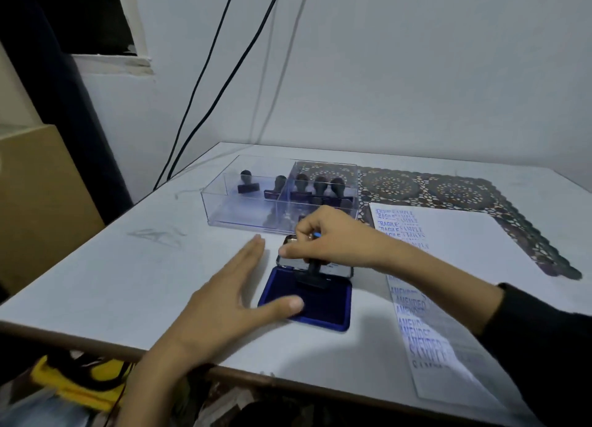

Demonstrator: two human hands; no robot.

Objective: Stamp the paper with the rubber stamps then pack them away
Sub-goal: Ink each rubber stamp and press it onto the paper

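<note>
My right hand (323, 237) grips the handle of a black rubber stamp (312, 277), whose base sits on the blue ink pad (323, 311). The pad's lid (285, 260) is open behind it. My left hand (224, 295) lies flat on the table with fingers spread, its thumb touching the pad's near left edge. A white paper (474, 250) with blue prints reading FRAGILE, SAMPLE and AMENDED lies to the right. A clear plastic box (224, 208) behind the pad holds several black stamps (246, 183).
A dark patterned lace mat (448, 189) lies under the paper at the back right. Black cables (205, 84) hang down the wall behind the table. A cardboard box (41, 196) stands to the left of the table. A yellow item (77, 381) lies below the table's front edge.
</note>
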